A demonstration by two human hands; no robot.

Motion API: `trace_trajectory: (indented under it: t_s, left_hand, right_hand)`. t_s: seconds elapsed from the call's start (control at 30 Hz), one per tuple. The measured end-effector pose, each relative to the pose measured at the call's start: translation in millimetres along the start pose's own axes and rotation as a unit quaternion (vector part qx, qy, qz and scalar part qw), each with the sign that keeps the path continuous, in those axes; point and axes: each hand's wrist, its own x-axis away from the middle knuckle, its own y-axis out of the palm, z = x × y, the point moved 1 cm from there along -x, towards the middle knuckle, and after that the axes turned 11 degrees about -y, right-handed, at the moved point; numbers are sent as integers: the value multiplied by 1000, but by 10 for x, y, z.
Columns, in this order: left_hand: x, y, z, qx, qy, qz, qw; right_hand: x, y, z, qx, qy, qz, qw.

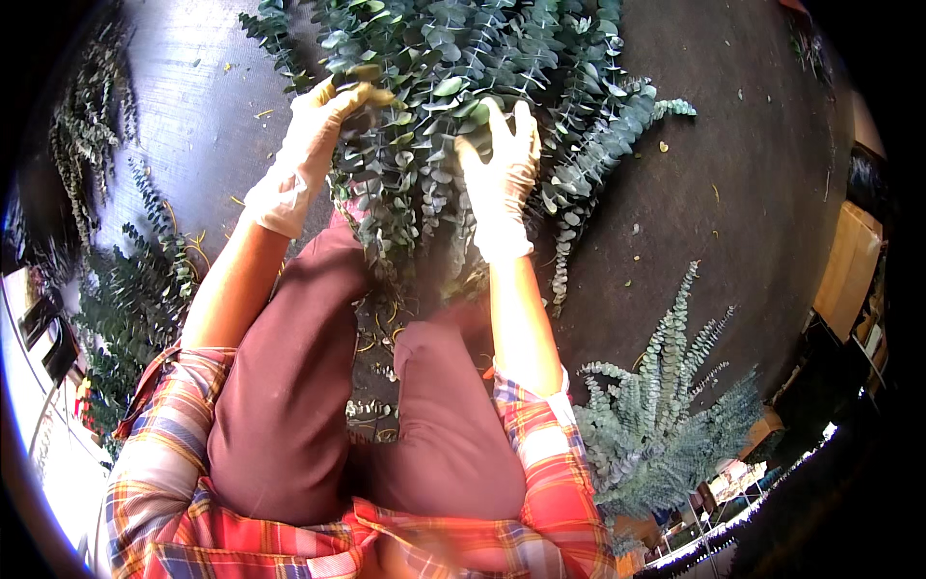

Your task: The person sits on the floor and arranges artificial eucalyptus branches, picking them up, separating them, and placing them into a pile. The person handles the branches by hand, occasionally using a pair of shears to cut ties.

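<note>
A large pile of eucalyptus branches [448,65] with round blue-green leaves lies on the dark floor before my knees. Both my hands wear thin pale gloves. At the pile's left side, my left hand [329,116] reaches into the leaves with bent, blurred fingers; whether it grips a stem cannot be made out. On the right, my right hand [506,155] rests among the foliage with fingers spread, the thumb apart from the rest, and its fingertips partly sunk in leaves. Several sprigs hang down between the two hands towards my knees.
More eucalyptus [665,412] stands at the lower right, and darker leafy branches [130,304] lie at the left. Dried-looking stems [87,130] are at the upper left. A cardboard box [848,268] stands at the right edge. Fallen leaves and stem bits dot the floor [694,210].
</note>
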Motion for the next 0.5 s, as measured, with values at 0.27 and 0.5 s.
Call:
trace_trajectory:
  t_s: [0.27, 0.5]
  left_hand:
    - [-89, -189, -176, -1, 7, 32, 999]
    - [-112, -240, -241, -54, 15, 19, 998]
  right_hand:
    - [-124, -811, 136, -433, 218, 265, 834]
    - [-18, -1362, 42, -540, 293, 254, 747]
